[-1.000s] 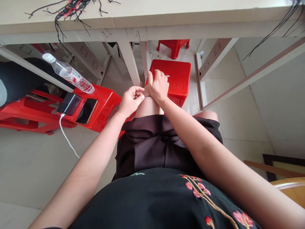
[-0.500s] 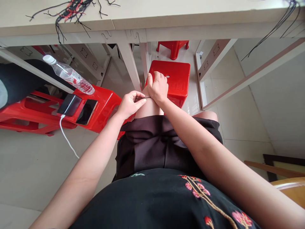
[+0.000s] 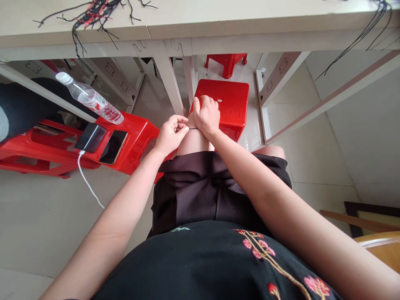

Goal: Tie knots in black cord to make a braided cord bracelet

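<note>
Smooth, glossy red plastic forms the stool point(image 3: 233, 110) ahead. The bottle point(image 3: 103, 109) is clear, shiny plastic; the phone point(image 3: 113, 146) has a glossy dark face. The thin black cord point(image 3: 193, 128) looks like matt string. The skirt-like garment point(image 3: 200, 196) is smooth dark cloth; the black top point(image 3: 162, 262) carries raised, thread-textured embroidery point(image 3: 265, 254).

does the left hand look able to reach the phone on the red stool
Probably yes: nothing covers the phone, though the left hand has a dark cord at its fingertips.
</note>
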The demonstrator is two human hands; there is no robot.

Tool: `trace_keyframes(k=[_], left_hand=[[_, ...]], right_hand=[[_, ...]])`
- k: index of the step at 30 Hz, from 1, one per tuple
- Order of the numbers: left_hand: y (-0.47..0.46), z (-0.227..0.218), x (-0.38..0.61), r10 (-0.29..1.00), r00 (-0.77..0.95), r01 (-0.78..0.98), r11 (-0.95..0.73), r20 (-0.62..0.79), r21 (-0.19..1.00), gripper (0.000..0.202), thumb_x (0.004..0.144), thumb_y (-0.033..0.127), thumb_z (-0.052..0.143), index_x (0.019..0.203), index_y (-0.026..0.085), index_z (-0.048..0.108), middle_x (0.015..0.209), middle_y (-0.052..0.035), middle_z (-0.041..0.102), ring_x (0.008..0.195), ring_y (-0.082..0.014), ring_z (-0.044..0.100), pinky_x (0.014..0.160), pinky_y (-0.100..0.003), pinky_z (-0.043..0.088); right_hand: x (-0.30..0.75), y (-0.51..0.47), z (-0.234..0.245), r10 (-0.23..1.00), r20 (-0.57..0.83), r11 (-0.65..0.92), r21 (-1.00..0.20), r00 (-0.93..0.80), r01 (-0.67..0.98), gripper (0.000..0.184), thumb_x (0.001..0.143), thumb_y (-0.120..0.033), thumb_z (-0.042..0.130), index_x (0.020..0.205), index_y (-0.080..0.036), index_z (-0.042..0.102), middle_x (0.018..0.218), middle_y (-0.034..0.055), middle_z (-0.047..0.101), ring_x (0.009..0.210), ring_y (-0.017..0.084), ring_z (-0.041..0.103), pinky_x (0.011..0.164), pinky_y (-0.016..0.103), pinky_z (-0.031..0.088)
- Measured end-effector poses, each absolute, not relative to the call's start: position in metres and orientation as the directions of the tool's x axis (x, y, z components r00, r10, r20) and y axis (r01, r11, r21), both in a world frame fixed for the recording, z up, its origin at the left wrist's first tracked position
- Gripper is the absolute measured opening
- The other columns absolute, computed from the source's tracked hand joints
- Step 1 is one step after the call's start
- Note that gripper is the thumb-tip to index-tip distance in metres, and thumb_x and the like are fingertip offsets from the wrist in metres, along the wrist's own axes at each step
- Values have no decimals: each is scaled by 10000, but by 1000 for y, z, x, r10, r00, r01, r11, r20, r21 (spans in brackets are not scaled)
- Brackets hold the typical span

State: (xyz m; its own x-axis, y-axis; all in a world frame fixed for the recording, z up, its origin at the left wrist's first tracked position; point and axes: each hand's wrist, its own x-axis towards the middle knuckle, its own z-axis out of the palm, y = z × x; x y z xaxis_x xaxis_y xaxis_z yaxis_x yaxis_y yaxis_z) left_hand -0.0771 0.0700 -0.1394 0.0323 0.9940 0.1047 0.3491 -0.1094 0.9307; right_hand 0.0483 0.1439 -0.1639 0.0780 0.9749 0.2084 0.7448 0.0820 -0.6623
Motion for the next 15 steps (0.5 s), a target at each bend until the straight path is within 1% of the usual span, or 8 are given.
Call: trace_keyframes(k=[5,8,12,15], left_hand=[[72,-144,-75,998,23,346,-66,62,936,172,775,167,544,941,212,530,673,28,589,682,-110,598,678,-223,463],[72,-144,-74,998,6,364,-54,56,930,126,808,197,515,933,209,523,635,30,579,626,-107,581,638,-222,459],[71,-142,-74,999,9,368,-35,34,929,92,826,271,515,841,195,563,603,23,560,581,-100,546,592,-209,435],[69,-140,-75,999,36,363,-45,35,931,87,781,264,575,788,178,587,666,2,594,632,-105,559,617,-210,440]], right_hand=[[48,144,-167,961,260,110,-664,90,740,558,922,-566,126,1045,-173,502,1095,115,546,1136,290,470,879,498,429],[47,146,-171,950,295,128,-673,106,728,567,914,-584,129,1021,-180,512,1057,109,556,1112,283,485,872,495,435],[47,147,-173,950,294,133,-684,104,718,566,915,-580,123,1021,-181,510,1049,111,554,1127,287,473,892,512,418],[48,147,-173,955,279,125,-684,99,718,525,925,-552,150,1011,-179,510,1056,112,552,1133,288,465,902,508,409]])
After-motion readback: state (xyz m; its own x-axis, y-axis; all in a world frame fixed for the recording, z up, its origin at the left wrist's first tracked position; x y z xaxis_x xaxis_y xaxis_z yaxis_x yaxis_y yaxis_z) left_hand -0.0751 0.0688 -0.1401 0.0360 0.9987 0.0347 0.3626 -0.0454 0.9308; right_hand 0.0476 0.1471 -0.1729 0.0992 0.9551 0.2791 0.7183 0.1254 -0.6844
